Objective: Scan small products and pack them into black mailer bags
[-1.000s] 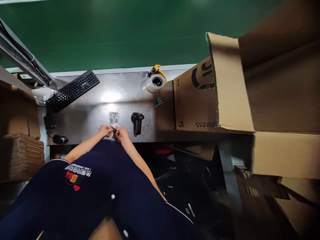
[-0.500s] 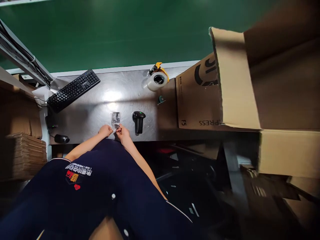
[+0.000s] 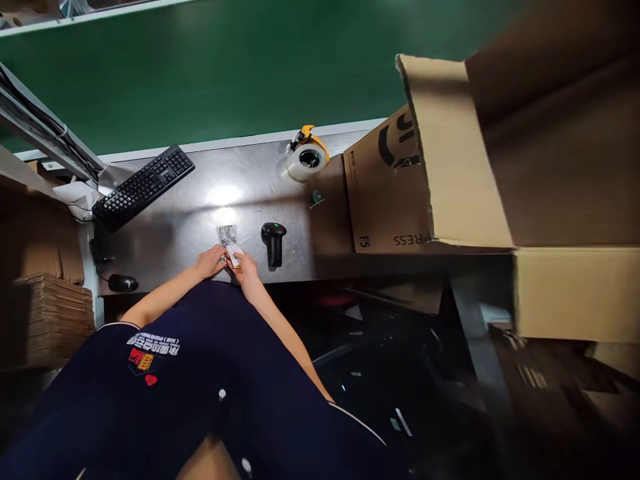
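Clerk: Item one, and the grip on it?

Checker: Clear printed packet (image 3: 228,234), left of the scanner (image 3: 274,244), on or just above the desk (image 3: 165,250), cannot tell which. White slip (image 3: 233,252), same side of the scanner, over the packet's near end. Right hand (image 3: 246,269): grip closed, thumb on the slip. Left hand (image 3: 211,263): fingers curled by the slip; cannot tell whether that grip holds anything.

Clerk: Hazards?

Checker: Slip may crease or skew, I judge, should the hands pull unevenly; packet may slide, the metal looking smooth.

Clerk: Surface and room?

Checker: Desk, scuffed metal, glare beyond and left of the scanner. Keyboard (image 3: 144,188) and mouse (image 3: 123,283), well left of it; tape dispenser (image 3: 306,160), beyond it, rightward; open carton (image 3: 383,197), right; green surface (image 3: 250,73), far beyond; stacked cardboard (image 3: 59,317), far left
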{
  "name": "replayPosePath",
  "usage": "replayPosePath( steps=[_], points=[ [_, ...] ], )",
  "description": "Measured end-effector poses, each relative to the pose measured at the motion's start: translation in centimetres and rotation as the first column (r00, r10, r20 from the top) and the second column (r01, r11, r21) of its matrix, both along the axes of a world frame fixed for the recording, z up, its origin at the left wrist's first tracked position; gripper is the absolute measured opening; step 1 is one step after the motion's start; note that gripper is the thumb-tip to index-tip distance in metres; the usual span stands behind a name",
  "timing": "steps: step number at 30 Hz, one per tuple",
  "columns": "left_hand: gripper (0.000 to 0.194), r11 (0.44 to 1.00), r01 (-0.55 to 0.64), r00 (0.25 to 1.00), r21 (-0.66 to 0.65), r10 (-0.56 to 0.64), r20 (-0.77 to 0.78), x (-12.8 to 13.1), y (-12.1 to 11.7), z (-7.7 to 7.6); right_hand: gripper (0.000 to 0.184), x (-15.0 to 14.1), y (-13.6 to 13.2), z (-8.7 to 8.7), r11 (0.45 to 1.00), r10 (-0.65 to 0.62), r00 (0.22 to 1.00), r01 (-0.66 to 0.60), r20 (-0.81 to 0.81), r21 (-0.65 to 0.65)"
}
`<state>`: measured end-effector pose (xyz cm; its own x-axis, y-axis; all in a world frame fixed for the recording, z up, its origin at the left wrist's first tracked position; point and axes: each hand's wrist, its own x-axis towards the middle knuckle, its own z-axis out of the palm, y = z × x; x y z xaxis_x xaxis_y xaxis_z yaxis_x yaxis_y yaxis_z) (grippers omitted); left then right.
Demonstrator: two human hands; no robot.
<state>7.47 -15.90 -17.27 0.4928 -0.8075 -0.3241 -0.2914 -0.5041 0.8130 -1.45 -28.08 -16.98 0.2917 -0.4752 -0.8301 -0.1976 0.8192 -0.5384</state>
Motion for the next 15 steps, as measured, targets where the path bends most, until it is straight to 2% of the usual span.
replayPosePath(
  steps=[7, 9, 11, 13, 15],
  points=[
    [0.013, 0.994, 0.104, 0.995, -0.017, -0.104, 0.001, -0.5, 0.0, -0.4, 0.013, 0.1, -0.4, -0.7, 0.997, 0.068, 0.998, -0.069, -0.009, -0.045],
    [0.009, 0.997, 0.08, 0.996, 0.014, -0.08, 0.027, -0.5, 0.0, -0.2, 0.014, 0.2, -0.6, -0.9, 0.993, 0.102, 0.995, -0.102, 0.001, -0.068],
    [0.012, 0.999, 0.006, 0.996, 0.049, -0.011, 0.091, -0.2, -0.3, 0.2, 0.015, 0.3, -0.8, -1.1, 0.987, 0.133, 0.991, -0.132, 0.009, -0.095],
    [0.017, 0.995, -0.062, 0.986, 0.079, 0.048, 0.162, 0.4, -1.2, 0.8, 0.021, 0.3, -1.0, -1.3, 0.979, 0.159, 0.987, -0.156, 0.012, -0.131],
    [0.018, 0.99, -0.072, 0.977, 0.119, 0.046, 0.206, 1.0, -2.5, 1.4, 0.027, 0.3, -1.1, -1.4, 0.969, 0.181, 0.983, -0.176, 0.017, -0.173]
  ],
)
